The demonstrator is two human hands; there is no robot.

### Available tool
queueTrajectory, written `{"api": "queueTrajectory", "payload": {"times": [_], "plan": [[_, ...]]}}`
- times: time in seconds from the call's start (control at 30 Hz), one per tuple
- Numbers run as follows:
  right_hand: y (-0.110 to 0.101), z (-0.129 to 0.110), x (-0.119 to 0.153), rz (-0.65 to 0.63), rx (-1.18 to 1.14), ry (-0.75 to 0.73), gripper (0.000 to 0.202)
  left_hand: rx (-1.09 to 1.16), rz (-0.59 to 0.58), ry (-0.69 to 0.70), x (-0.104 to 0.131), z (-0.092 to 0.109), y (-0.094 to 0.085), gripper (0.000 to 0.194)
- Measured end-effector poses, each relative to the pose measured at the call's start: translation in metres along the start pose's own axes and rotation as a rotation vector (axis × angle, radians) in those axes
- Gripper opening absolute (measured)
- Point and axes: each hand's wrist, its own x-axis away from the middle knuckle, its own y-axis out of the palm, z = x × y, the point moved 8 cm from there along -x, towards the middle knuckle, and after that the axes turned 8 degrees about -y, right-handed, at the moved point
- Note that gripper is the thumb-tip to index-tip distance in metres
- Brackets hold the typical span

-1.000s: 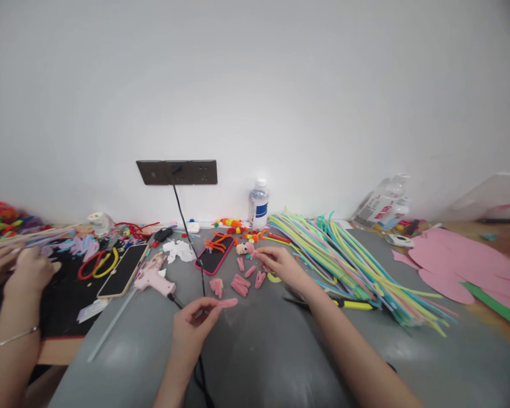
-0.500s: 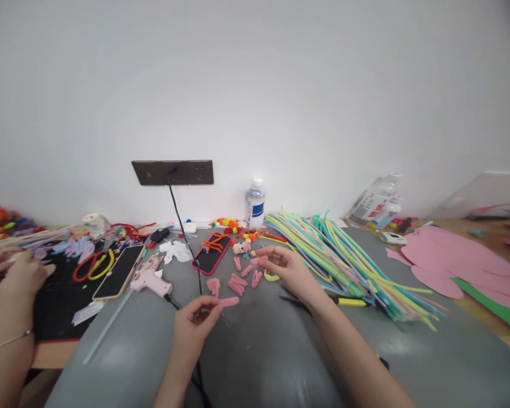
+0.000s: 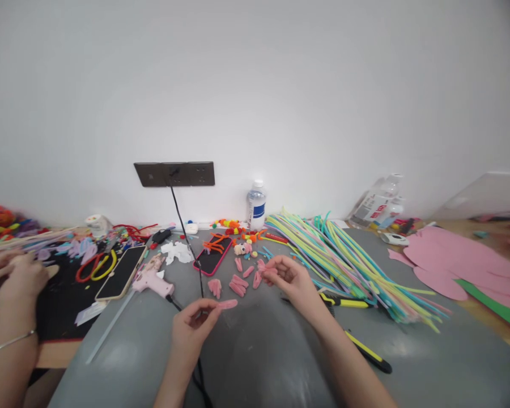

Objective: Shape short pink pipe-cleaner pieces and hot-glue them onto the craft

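Observation:
My left hand [image 3: 195, 324], low in the middle, pinches one end of a short pink pipe cleaner piece [image 3: 228, 304] between thumb and fingertips. Farther up and to the right, my right hand [image 3: 292, 280] is closed on a folded pink pipe cleaner piece [image 3: 264, 268], partly hidden by the fingers. Between the hands lie several loose pink pieces, among them a bundle [image 3: 238, 285] and a clump [image 3: 215, 287]. A small pink figure with a round eye [image 3: 242, 248] lies just beyond them.
A pink glue gun [image 3: 156, 283] and its cable lie left, near phones [image 3: 123, 273]. Long pastel pipe cleaners [image 3: 340, 255] spread right, beside black-and-yellow tools [image 3: 368, 351]. A bottle [image 3: 256, 205] stands by the wall. A co-worker's hands [image 3: 23, 277] work at far left.
My right hand has come slightly right and toward me with the folded pink piece. The left hand keeps its pink piece nearly in place. The view has shifted a little.

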Motion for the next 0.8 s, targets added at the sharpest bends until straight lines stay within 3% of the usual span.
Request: {"api": "queueTrajectory", "payload": {"times": [0.17,0.4,0.47,0.67,0.8], "plan": [[-0.011,0.019,0.018,0.070,0.030,0.022,0.045,-0.027,-0.012,0.002,0.001,-0.003,0.000,0.022],[-0.010,0.053,0.047,0.134,-0.049,0.093,0.043,0.036,0.007,-0.018,0.005,0.006,0.006,0.020],[-0.010,0.060,0.050,0.127,-0.037,0.101,0.052,0.036,0.009,-0.015,0.005,0.008,0.006,0.019],[-0.014,0.065,0.057,0.154,0.095,0.052,0.052,0.038,0.012,0.005,0.005,0.006,0.006,0.019],[-0.011,0.065,0.062,0.100,0.116,0.043,0.050,0.025,0.010,0.024,0.006,0.007,0.007,0.020]]}}
